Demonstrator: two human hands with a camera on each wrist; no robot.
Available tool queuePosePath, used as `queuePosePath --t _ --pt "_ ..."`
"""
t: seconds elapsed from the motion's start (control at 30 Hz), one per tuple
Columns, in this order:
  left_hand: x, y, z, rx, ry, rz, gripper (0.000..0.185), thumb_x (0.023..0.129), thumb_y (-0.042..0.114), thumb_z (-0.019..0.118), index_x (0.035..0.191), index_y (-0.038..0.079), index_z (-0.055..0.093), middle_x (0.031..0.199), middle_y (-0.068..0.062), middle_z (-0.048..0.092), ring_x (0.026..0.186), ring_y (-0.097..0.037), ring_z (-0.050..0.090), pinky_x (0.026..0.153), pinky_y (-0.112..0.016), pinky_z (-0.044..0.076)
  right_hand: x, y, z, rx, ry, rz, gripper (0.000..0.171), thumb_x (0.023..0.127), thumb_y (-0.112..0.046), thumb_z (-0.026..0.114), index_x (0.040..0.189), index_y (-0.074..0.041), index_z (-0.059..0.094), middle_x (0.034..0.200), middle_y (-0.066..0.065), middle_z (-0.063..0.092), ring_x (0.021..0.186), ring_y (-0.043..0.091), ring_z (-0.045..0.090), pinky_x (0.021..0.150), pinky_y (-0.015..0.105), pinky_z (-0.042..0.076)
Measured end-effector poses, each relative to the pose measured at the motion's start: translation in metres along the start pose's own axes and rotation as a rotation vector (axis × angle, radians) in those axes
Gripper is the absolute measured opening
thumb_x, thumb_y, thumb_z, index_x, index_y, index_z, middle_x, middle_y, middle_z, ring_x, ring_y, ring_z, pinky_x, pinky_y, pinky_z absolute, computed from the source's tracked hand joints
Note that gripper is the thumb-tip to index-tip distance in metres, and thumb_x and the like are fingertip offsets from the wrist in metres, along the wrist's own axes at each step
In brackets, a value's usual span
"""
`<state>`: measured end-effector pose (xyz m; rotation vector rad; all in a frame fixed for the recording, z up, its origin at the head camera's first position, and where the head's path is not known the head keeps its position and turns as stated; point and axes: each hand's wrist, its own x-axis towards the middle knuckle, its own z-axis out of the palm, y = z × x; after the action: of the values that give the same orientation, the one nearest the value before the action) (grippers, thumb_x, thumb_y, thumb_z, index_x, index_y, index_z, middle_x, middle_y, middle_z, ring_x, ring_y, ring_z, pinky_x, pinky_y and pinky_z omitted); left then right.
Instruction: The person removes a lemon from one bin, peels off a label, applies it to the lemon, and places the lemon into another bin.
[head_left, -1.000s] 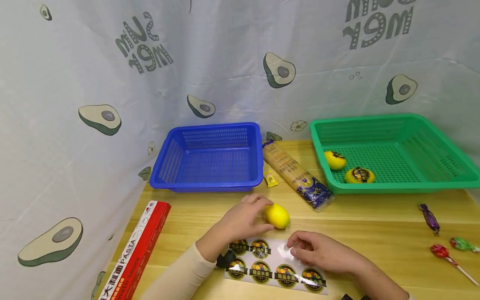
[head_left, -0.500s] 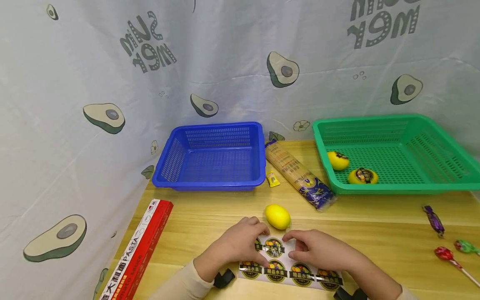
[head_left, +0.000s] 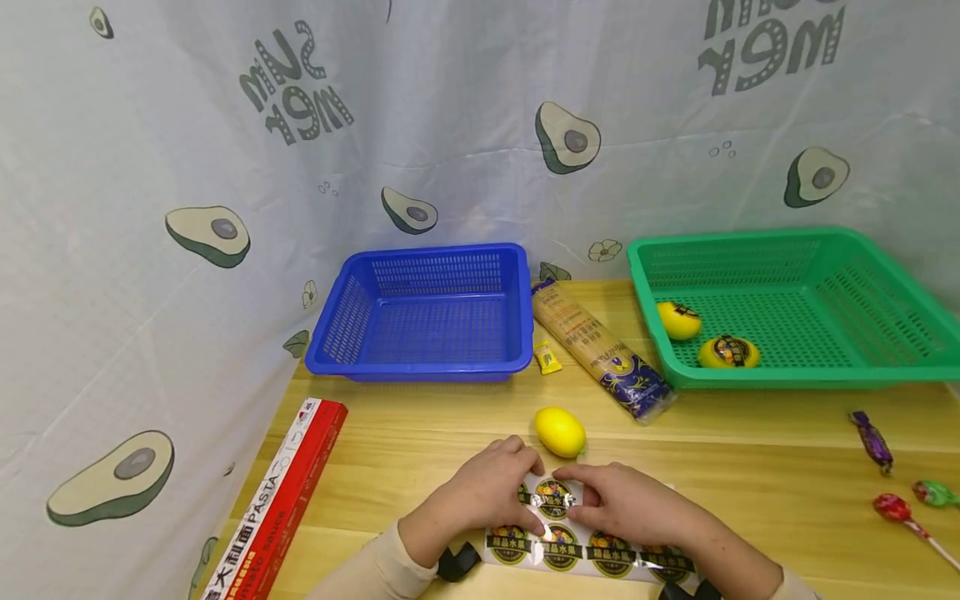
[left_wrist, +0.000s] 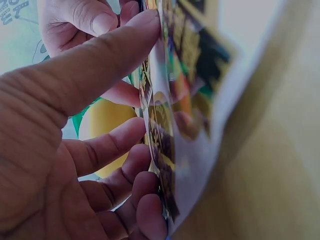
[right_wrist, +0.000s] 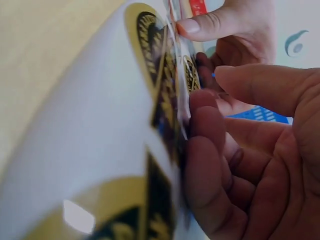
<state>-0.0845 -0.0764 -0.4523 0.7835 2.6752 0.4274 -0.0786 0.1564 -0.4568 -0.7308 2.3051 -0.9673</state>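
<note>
A white sticker sheet (head_left: 592, 554) with round black-and-gold fruit labels lies at the table's near edge. My left hand (head_left: 495, 492) pinches the sheet's top edge between thumb and curled fingers (left_wrist: 125, 145). My right hand (head_left: 626, 500) pinches the same edge beside it, at one round label (head_left: 555, 497); in the right wrist view its fingers (right_wrist: 205, 130) sit against the labels. A bare yellow lemon (head_left: 559, 432) lies just beyond both hands, untouched.
An empty blue basket (head_left: 427, 312) stands behind on the left. A green basket (head_left: 787, 304) on the right holds two labelled lemons (head_left: 729, 352). Between them lie a pasta packet (head_left: 600, 358) and a small yellow sachet (head_left: 547, 357). A red pasta box (head_left: 277, 500) lies left; candies (head_left: 873, 437) right.
My left hand let go of the lemon and came back to the sticker sheet. Both hands now pinch the sheet's top edge, which has lifted.
</note>
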Motion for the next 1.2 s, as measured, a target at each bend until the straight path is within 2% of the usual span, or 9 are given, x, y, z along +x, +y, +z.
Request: queuePosePath --t 0.1,0.33,0.6,0.73,0.9,0.97,1.0,1.13,1.2 --pt "-0.001 0.000 0.000 0.002 0.003 0.004 0.061 0.067 0.050 0.093 0.114 0.021 0.065 0.101 0.010 0.054 0.092 -0.006 0.049 0.084 -0.020 0.048 0.001 0.000 0.002 0.015 0.028 -0.008 0.042 0.095 -0.031 0.072 0.133 -0.016 0.064 0.073 -0.012 0.056 0.058 0.001 0.047 0.053 0.022 0.040" --pt "0.000 -0.002 0.002 0.000 -0.001 0.017 0.060 0.068 0.051 0.093 0.113 0.023 0.064 0.100 0.010 0.052 0.088 -0.006 0.045 0.081 -0.019 0.046 0.004 -0.001 0.008 0.017 0.094 -0.032 0.009 0.096 -0.026 0.070 0.104 -0.026 0.064 0.070 -0.014 0.054 0.057 -0.001 0.045 0.053 0.021 0.039" --pt "0.000 -0.003 0.004 0.002 -0.002 0.021 0.060 0.068 0.052 0.093 0.113 0.024 0.063 0.100 0.010 0.052 0.089 -0.006 0.045 0.081 -0.019 0.045 0.006 -0.005 0.011 -0.040 0.173 -0.039 0.009 0.100 -0.023 0.066 0.093 -0.027 0.062 0.066 -0.016 0.050 0.056 -0.003 0.043 0.053 0.020 0.039" --pt "0.000 -0.004 0.003 -0.005 0.001 0.020 0.060 0.069 0.051 0.092 0.113 0.024 0.063 0.099 0.010 0.052 0.089 -0.006 0.045 0.080 -0.019 0.045 0.005 -0.008 0.005 0.052 0.177 -0.005 0.006 0.102 -0.023 0.063 0.096 -0.021 0.062 0.066 -0.013 0.053 0.054 0.000 0.047 0.051 0.020 0.042" --pt "-0.001 -0.005 -0.001 -0.023 0.009 0.041 0.057 0.071 0.051 0.091 0.113 0.022 0.064 0.099 0.011 0.054 0.089 -0.004 0.047 0.080 -0.018 0.045 0.003 -0.011 -0.005 0.267 0.220 0.036 0.012 0.102 -0.020 0.061 0.099 -0.008 0.060 0.065 -0.003 0.055 0.053 0.008 0.053 0.049 0.024 0.045" --pt "-0.002 -0.006 -0.006 -0.098 0.030 0.066 0.052 0.075 0.050 0.088 0.110 0.020 0.064 0.098 0.010 0.057 0.088 -0.003 0.050 0.079 -0.016 0.046 0.004 -0.010 -0.007 0.379 0.227 0.048 0.016 0.103 -0.018 0.059 0.102 -0.002 0.057 0.067 0.002 0.056 0.053 0.010 0.054 0.050 0.025 0.048" --pt "-0.003 -0.006 -0.008 -0.181 0.036 0.072 0.047 0.078 0.048 0.087 0.108 0.020 0.064 0.097 0.010 0.059 0.084 -0.001 0.052 0.076 -0.016 0.047 0.004 -0.009 -0.008 0.439 0.227 0.043 0.017 0.103 -0.017 0.057 0.104 0.000 0.055 0.069 0.003 0.056 0.054 0.010 0.055 0.051 0.025 0.049" --pt "-0.003 -0.003 -0.012 -0.613 0.080 0.094 0.031 0.087 0.034 0.082 0.098 0.013 0.062 0.084 0.007 0.062 0.068 0.001 0.056 0.063 -0.015 0.049 0.002 -0.007 -0.012 0.670 0.195 0.004 0.020 0.106 -0.018 0.052 0.109 0.002 0.049 0.078 0.005 0.060 0.059 0.010 0.059 0.055 0.028 0.055" --pt "-0.002 -0.001 -0.011 -0.804 0.093 0.087 0.025 0.090 0.024 0.080 0.097 0.009 0.061 0.078 0.006 0.060 0.063 0.001 0.055 0.058 -0.016 0.047 0.001 -0.007 -0.013 0.735 0.173 -0.018 0.019 0.107 -0.018 0.051 0.109 0.001 0.048 0.079 0.003 0.061 0.060 0.009 0.061 0.058 0.028 0.057"
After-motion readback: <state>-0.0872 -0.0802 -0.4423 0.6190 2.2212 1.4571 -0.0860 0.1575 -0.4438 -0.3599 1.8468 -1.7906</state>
